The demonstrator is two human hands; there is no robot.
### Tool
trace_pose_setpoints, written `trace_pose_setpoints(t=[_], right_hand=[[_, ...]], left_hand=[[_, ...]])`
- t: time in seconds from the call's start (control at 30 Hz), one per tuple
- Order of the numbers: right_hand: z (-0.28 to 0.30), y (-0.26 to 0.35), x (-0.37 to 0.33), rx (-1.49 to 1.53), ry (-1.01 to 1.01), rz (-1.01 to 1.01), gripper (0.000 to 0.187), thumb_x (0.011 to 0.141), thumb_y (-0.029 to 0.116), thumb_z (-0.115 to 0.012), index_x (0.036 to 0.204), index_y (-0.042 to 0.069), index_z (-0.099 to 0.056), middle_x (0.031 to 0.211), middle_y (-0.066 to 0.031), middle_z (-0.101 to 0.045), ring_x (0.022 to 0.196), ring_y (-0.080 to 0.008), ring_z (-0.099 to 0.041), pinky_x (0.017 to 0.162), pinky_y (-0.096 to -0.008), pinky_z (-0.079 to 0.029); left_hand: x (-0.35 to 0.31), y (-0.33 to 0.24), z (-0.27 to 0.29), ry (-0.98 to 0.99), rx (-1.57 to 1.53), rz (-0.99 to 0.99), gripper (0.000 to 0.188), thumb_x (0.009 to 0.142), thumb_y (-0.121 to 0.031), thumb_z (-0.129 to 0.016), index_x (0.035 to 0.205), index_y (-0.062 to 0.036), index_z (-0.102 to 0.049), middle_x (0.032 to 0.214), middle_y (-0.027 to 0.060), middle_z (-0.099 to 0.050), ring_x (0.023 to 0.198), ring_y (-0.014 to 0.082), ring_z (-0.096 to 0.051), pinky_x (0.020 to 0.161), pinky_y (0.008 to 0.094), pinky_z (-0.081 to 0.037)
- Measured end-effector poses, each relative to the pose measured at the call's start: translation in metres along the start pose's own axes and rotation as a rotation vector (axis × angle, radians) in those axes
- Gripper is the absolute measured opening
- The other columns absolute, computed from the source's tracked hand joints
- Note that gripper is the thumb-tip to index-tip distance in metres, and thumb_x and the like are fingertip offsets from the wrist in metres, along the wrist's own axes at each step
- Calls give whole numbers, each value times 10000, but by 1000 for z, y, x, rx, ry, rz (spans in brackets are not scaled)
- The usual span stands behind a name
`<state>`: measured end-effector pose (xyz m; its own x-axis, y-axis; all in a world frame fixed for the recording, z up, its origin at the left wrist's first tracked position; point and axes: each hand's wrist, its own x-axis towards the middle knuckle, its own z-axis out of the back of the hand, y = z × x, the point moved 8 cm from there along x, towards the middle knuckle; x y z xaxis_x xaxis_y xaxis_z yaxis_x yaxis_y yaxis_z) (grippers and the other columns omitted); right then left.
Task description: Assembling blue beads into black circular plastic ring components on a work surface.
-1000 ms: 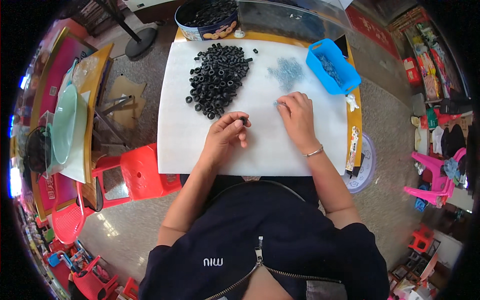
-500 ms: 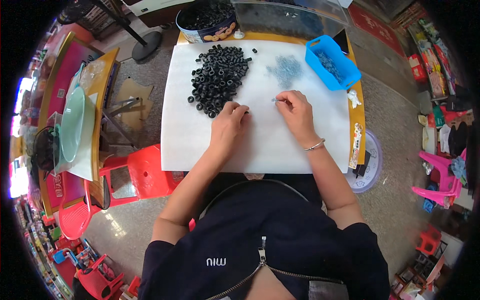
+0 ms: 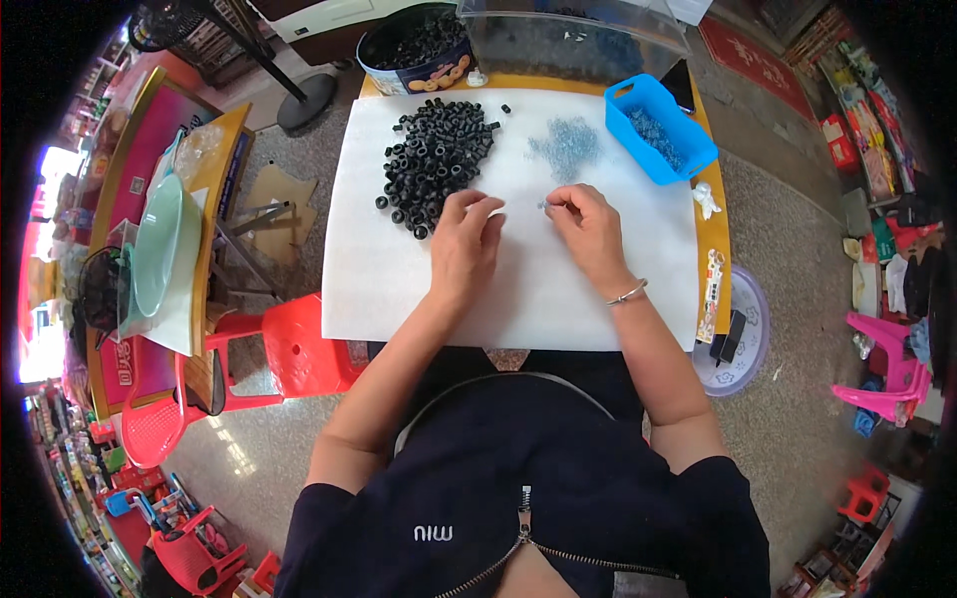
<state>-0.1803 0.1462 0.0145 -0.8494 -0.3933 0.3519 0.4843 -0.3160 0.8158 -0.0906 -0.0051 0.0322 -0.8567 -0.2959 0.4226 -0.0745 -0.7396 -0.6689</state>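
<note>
On the white sheet my left hand is beside the near right edge of a pile of small black ring-shaped pieces. Its fingers are curled toward the thumb, and whatever they may hold is hidden. My right hand pinches a tiny clear bluish piece between thumb and forefinger. Just beyond it lies a loose heap of similar clear bluish pieces. The two hands are apart, fingertips facing each other.
A blue plastic basket with more clear pieces stands at the far right. Behind the sheet are a round tin of black pieces and a transparent bin. A red stool is at left, a purple-rimmed basin at right.
My left hand has shifted slightly right, and the dark bit at its fingertips no longer shows. My right hand keeps its pinch, almost in place. The whole view has tilted a little.
</note>
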Motion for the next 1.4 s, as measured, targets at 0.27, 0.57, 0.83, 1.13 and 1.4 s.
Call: trace_pose_setpoints(t=[0.27, 0.57, 0.83, 1.13, 1.4], right_hand=[[-2, 5, -3, 111, 42, 15, 87, 812, 14, -620, 897, -3, -627, 840, -78, -617, 739, -155, -597, 676, -262, -476], [-4, 6, -3, 104, 66, -17, 94, 832, 70, -621, 896, 5, -641, 810, -79, -618, 699, -150, -572, 628, -259, -454], [-7, -1, -5, 228, 75, -138, 95, 855, 87, -611, 885, 1, -635, 788, -34, -616, 698, -83, -542, 636, -230, -442], [-13, -8, -5, 452, 119, -269, 87, 852, 90, -620, 887, 12, -639, 752, 21, -580, 690, -51, -497, 632, -198, -413], [-16, -8, -5, 500, 124, -268, 119, 858, 105, -618, 924, 8, -632, 747, 23, -575, 688, -48, -493, 622, -192, -410]], left_hand=[[15, 3, -39, 141, -214, 92, 151, 844, -121, -629, 951, -17, -655, 862, 139, -650, 741, 245, -630, 686, 319, -489], [11, 12, -41, 166, -360, 199, 174, 869, -130, -619, 954, 20, -645, 843, 115, -648, 751, 160, -590, 706, 273, -468], [11, 12, -45, 186, -347, 177, 171, 867, -137, -624, 946, 14, -640, 836, 122, -640, 744, 156, -583, 693, 279, -464], [10, 16, -44, 209, -489, 236, 192, 899, -165, -589, 954, 16, -620, 808, 66, -616, 741, 123, -551, 687, 261, -453], [12, 16, -41, 162, -455, 173, 172, 901, -138, -582, 981, 11, -612, 802, 47, -604, 732, 102, -535, 663, 245, -449]])
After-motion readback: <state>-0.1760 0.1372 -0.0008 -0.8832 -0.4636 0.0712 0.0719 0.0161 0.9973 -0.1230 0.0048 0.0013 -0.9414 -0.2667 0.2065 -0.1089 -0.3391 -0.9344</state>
